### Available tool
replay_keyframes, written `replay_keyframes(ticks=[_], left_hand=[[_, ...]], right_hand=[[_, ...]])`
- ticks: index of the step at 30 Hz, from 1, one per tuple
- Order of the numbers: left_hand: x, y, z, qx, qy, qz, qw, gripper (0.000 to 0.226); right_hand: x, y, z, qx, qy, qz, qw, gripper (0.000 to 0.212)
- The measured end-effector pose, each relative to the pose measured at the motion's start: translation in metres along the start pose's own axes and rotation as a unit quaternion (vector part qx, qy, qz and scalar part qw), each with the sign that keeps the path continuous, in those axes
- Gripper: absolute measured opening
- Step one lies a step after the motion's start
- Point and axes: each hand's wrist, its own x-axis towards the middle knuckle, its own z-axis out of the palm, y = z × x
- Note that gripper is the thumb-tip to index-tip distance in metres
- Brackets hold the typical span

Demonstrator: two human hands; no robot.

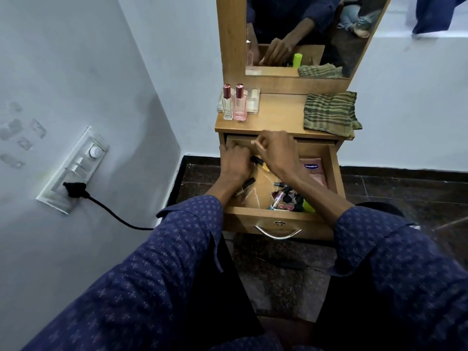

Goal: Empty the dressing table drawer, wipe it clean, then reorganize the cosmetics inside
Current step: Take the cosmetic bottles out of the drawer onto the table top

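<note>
The drawer (278,216) is pulled out toward the person, and both hands are down in its far-left part. The left hand (234,162) is curled over something at the drawer's left wall; what its grip holds, if anything, I cannot tell. The right hand (277,152) reaches across beside it with fingers bent as if pinching a small item, though the item is hidden, so that grip is unclear too. A black tube (258,160) with a yellow tip lies between the two hands, and another dark stick (247,183) lies just under the left wrist.

Nearer the person, below the right forearm, a heap of small cosmetics (288,198) waits in the front corner — judged, the emptying is only begun. To the right of the right hand lies a pink pouch (315,171) with a blue oval label; it looks like "Vaseline", but the letters are blurred.

On the desk (278,115) above the hands stand two bottles (234,102) on the left — likely already taken out — and a striped cloth (330,112) lies on the right, probably ready for wiping.
</note>
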Motion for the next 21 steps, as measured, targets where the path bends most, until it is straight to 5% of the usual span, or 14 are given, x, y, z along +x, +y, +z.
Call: replay_keyframes(ticks=[6, 21], left_hand=[[-0.007, 0.013, 0.008, 0.037, 0.009, -0.034, 0.999, 0.017], [0.003, 0.0, 0.004, -0.062, -0.012, -0.059, 0.996, 0.019]], right_hand=[[-0.021, 0.021, 0.014, -0.144, -0.117, 0.025, 0.982, 0.015], [-0.012, 0.018, 0.016, -0.039, -0.18, 0.107, 0.977, 0.023]])
